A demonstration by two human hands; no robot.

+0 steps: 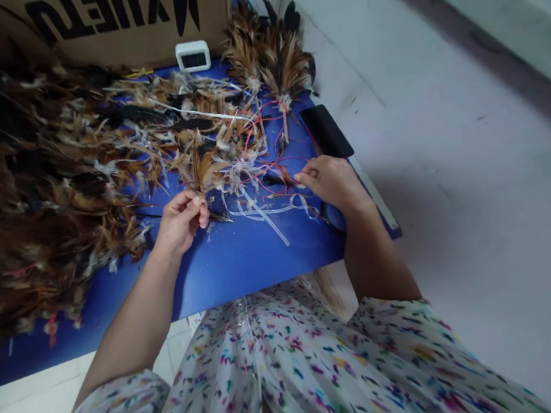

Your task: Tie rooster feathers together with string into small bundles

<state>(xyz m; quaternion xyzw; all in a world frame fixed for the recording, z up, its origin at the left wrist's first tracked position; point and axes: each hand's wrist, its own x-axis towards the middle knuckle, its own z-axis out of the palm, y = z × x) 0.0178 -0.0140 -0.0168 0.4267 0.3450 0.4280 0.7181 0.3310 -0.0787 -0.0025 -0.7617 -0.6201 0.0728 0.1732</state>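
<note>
My left hand (pixel 183 221) is closed in a pinch at the near edge of the feather pile. From its fingertips a small bunch of brown feathers (pixel 200 165) points away from me. To the right, my right hand (pixel 335 179) pinches the end of a dark, reddish-brown feather (pixel 280 176) low over the table. Red string (pixel 277 145) runs in loops around that feather. Between my hands lie clear plastic strips (pixel 267 219), partly tangled together. Loose brown feathers (pixel 226 137) are strewn beyond them.
A big heap of brown feather bundles (pixel 30 215) covers the left of the blue table (pixel 241 254). Two bound feather bunches (pixel 283 71) lie at the far right. A cardboard box (pixel 117 47), a small white digital device (pixel 193 56) and a black phone (pixel 327 131) are also there. A wall (pixel 446 172) borders the right side.
</note>
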